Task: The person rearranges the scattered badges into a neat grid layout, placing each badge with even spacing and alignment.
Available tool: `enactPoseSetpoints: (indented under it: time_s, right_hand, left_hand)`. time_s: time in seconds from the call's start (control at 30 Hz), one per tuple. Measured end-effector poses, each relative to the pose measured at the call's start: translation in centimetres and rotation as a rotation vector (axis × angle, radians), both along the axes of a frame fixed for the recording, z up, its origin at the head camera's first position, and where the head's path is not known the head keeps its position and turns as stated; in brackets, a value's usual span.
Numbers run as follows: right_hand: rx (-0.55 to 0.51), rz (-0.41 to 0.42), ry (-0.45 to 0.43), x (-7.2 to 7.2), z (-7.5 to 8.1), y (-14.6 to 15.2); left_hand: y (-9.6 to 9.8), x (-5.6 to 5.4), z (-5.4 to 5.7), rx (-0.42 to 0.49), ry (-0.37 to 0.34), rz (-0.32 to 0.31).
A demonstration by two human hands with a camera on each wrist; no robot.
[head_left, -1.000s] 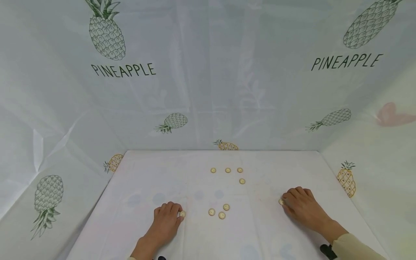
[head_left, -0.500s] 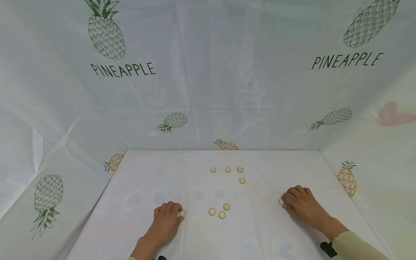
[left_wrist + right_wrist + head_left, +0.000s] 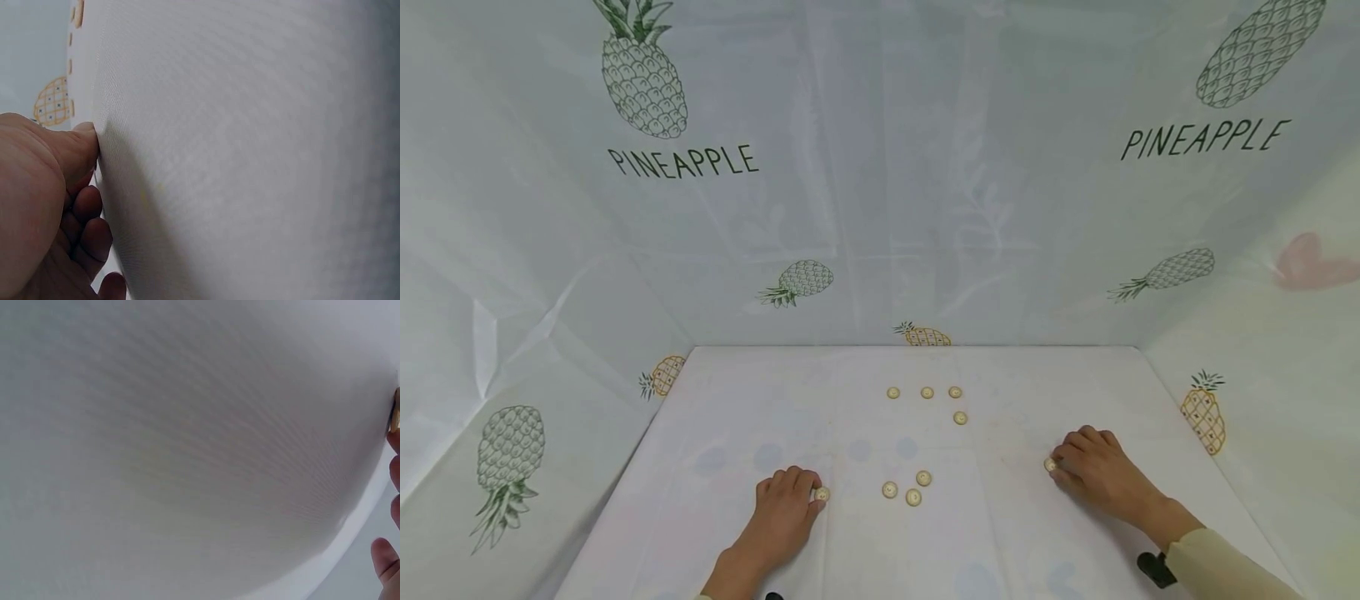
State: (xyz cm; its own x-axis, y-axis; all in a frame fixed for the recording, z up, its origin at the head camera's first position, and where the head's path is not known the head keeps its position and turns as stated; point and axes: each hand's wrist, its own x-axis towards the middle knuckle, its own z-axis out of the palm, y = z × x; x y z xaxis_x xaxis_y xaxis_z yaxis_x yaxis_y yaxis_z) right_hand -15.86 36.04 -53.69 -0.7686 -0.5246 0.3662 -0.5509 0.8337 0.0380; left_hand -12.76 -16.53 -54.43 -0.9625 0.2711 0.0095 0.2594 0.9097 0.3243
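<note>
Left of the table's middle, my left hand (image 3: 784, 510) pinches a round, pale wooden button (image 3: 822, 494) between thumb and forefinger, down at the cloth. On the right side, my right hand (image 3: 1099, 477) grips another such button (image 3: 1050, 464) by its edge with thumb and fingertips. In the right wrist view a bit of that button (image 3: 395, 415) shows at the fingertips. The left wrist view shows the thumb (image 3: 78, 150) low against the cloth, with its button hidden. Between the hands lie three loose buttons, one of them the nearest button (image 3: 913, 497).
Farther back, three buttons form a row, with a middle button (image 3: 927, 392); a single button (image 3: 960, 418) lies just in front of the row's right end. A white cloth (image 3: 737, 433) covers the table. Pineapple-printed sheeting (image 3: 880, 208) rises behind and along both sides.
</note>
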Motion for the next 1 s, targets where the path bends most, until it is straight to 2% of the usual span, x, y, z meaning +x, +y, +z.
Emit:
enactPoseSetpoints:
  time_s: [0.33, 0.5, 0.73, 1.0]
  right_hand:
    - [0.089, -0.027, 0.022, -0.7, -0.2, -0.4]
    - [0.128, -0.008, 0.083, -1.3, -0.2, -0.3]
    - [0.102, 0.042, 0.175, -2.0, -0.4, -0.4]
    - [0.082, 0.049, 0.194, -2.4, -0.4, -1.1]
  left_hand:
    - [0.1, 0.1, 0.3, 0.0, -0.006, -0.007]
    - [0.1, 0.1, 0.4, -0.002, -0.009, -0.004]
    - [-0.1, 0.1, 0.4, 0.006, -0.013, -0.003]
    - [-0.1, 0.1, 0.2, 0.005, -0.024, -0.006]
